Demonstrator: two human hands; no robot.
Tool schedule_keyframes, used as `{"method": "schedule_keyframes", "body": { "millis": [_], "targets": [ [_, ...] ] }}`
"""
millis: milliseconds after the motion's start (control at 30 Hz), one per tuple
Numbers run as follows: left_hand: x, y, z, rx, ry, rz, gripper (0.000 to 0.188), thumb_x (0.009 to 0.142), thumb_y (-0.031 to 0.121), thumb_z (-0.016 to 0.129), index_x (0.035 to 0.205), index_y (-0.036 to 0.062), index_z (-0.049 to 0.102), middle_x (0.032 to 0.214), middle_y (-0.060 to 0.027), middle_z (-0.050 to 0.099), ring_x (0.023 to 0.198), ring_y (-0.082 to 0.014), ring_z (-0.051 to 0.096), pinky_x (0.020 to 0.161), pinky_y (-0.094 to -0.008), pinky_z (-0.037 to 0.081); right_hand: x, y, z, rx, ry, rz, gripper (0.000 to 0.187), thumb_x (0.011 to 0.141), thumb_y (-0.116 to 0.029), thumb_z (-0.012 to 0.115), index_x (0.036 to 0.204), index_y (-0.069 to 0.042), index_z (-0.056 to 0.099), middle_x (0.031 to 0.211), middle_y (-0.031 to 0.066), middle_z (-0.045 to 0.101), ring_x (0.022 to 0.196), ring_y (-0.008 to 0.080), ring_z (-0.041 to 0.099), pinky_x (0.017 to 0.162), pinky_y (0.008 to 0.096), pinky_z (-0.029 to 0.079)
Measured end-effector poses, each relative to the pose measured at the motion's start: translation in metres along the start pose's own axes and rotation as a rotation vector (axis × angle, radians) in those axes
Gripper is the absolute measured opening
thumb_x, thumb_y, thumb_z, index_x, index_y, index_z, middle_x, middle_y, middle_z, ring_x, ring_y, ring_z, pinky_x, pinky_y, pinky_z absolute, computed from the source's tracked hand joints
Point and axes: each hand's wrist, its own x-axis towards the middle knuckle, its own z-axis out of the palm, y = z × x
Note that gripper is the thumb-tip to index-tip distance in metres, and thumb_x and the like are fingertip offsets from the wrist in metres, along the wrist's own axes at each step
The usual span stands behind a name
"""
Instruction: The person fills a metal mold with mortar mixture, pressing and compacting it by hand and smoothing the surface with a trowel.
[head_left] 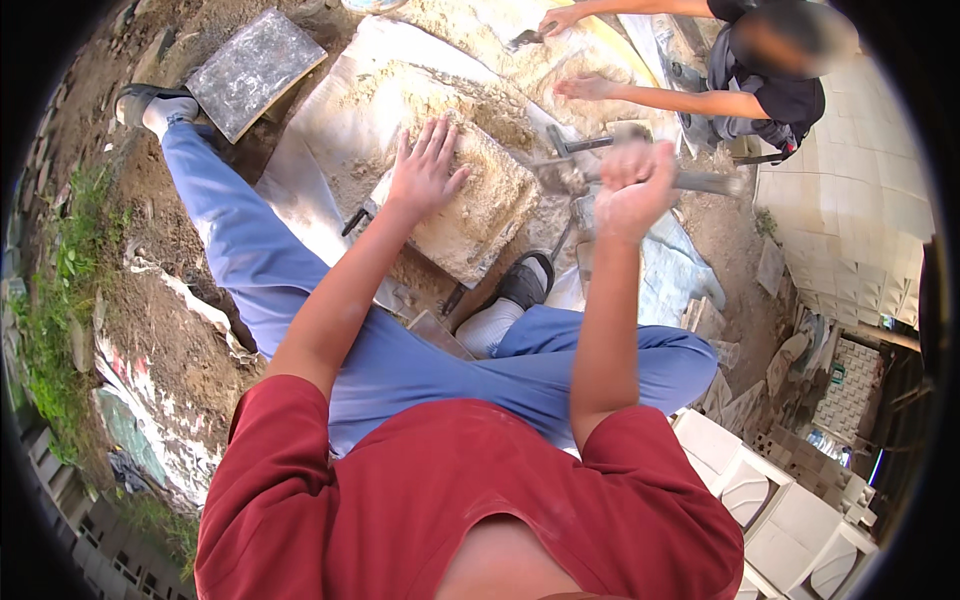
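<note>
While the left grip [428, 172] is resting spread on the slab [490, 210], the right grip [636, 186] is clamping a tool [706, 183] farther right.

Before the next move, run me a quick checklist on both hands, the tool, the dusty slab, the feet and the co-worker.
1. Left hand steady on the dusty slab: ok, lying on top with fingers spread.
2. Right hand closed around the blurred tool: ok.
3. Tool's working end well placed: cannot tell, motion blur hides it.
4. Hands protected: not ok, both are bare.
5. Dark shoe well clear of the slab: not ok, it sits close to its near right edge.
6. Co-worker's nearer hand off the slab: ok, it is apart, beyond it.
</note>
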Motion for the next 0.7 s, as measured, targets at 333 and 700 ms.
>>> {"method": "schedule_keyframes", "body": {
  "millis": [333,700],
  "targets": [
    [0.025,-0.004,0.014,-0.045,0.006,0.242,0.072,0.107,0.050,0.028,0.163,0.0053,0.021,0.172,-0.0114,0.017,0.159,-0.0268,0.013,0.129,-0.0466,0.010,0.019,0.093,-0.010,-0.244,-0.179,0.100,0.038,0.100,-0.012,0.054,0.064,-0.012,0.042,0.054,-0.0027,0.040,0.044,0.0078,0.032,0.043,0.0303,0.025],
    [0.023,-0.007,0.007,-0.057,-0.048,0.218,0.070,0.106,0.045,0.031,0.163,0.0058,0.023,0.171,-0.0119,0.020,0.159,-0.0274,0.015,0.129,-0.0457,0.010,0.013,0.072,0.005,-0.182,-0.041,0.104,0.040,0.102,-0.012,0.050,0.064,-0.011,0.040,0.054,-0.0022,0.041,0.044,0.0072,0.032,0.042,0.0282,0.025]
  ]
}}
